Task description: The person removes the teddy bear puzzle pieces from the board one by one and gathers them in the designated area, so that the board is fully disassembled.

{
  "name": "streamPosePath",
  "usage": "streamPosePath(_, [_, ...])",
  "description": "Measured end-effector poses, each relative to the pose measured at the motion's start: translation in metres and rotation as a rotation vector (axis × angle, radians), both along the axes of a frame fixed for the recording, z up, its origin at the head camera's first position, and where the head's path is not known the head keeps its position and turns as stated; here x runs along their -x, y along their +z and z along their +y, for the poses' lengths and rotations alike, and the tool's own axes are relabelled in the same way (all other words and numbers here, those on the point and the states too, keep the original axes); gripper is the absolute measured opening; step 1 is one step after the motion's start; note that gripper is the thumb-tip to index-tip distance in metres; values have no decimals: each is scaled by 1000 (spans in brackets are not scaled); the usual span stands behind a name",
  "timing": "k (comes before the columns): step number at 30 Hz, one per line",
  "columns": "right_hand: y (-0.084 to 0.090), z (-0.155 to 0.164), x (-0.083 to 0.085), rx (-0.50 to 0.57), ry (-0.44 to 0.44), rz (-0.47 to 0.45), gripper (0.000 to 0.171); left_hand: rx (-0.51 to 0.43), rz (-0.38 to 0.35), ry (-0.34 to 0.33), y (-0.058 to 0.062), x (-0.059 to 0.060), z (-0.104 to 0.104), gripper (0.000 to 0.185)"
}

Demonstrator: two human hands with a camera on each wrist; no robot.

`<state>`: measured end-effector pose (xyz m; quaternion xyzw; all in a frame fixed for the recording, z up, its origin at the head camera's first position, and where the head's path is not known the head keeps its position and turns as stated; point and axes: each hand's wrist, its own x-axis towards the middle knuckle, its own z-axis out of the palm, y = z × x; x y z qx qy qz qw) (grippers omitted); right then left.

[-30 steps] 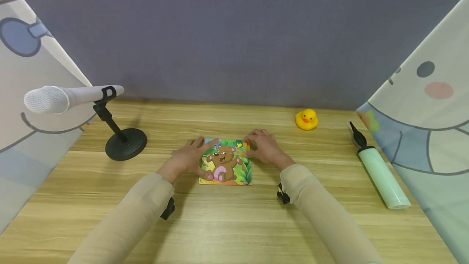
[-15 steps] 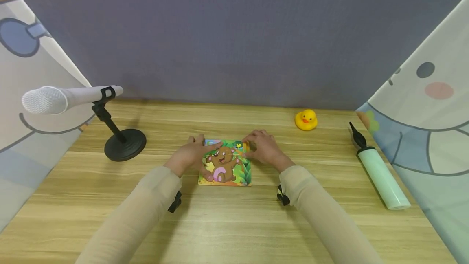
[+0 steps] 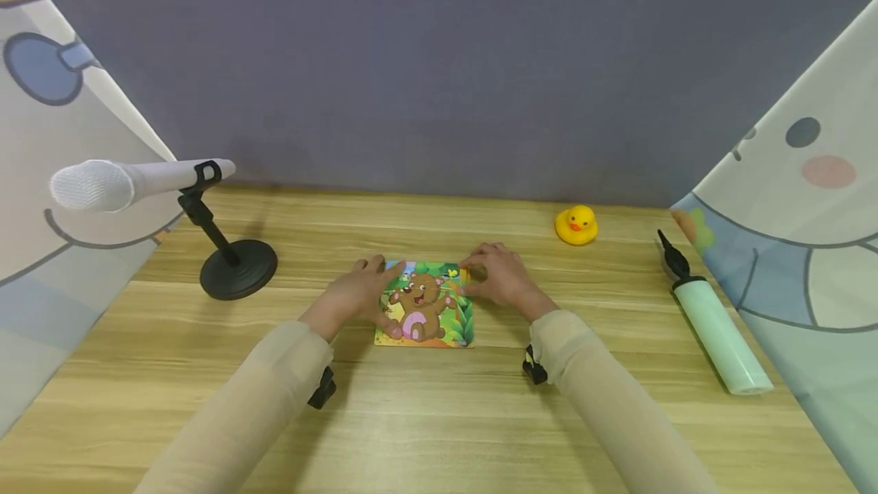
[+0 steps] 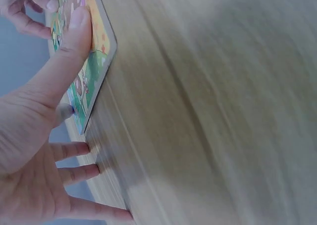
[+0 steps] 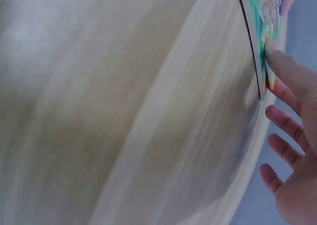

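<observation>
Head view: a bear puzzle (image 3: 425,305) lies mid-table (image 3: 425,418), left hand (image 3: 357,296) and right hand (image 3: 501,277) resting on its edges, fingers relaxed. A microphone (image 3: 137,181), duck (image 3: 576,224) and pump (image 3: 713,326) stand well apart.

Left wrist view: the thumb (image 4: 74,41) presses the puzzle (image 4: 94,61).

Right wrist view: one fingertip (image 5: 277,56) touches the puzzle edge (image 5: 257,51). No readable writing.

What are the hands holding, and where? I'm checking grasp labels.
The bear puzzle: left hand presses its left edge, thumb on top; right hand touches the top right corner.
</observation>
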<state>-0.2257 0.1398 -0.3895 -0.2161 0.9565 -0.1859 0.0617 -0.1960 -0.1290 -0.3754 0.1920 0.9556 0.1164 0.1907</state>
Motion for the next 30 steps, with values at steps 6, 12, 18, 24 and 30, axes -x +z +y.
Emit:
streamPosePath(6, [1, 4, 0, -4, 12, -19, 52, 29, 12, -20, -1, -2, -2, 126])
streamPosePath(12, [2, 3, 1, -2, 14, 20, 50, 31, -3, -26, -1, -2, -9, 129])
streamPosePath(18, [6, 8, 1, 2, 54, 68, 50, 3, -1, -29, -2, -2, -13, 129])
streamPosePath(24, [14, 25, 1, 48, 102, 13, 51, -11, -7, -17, -3, -1, -12, 130])
streamPosePath(30, [20, 47, -1, 75, 74, 2, 52, -23, -25, 2, -2, 0, -11, 130])
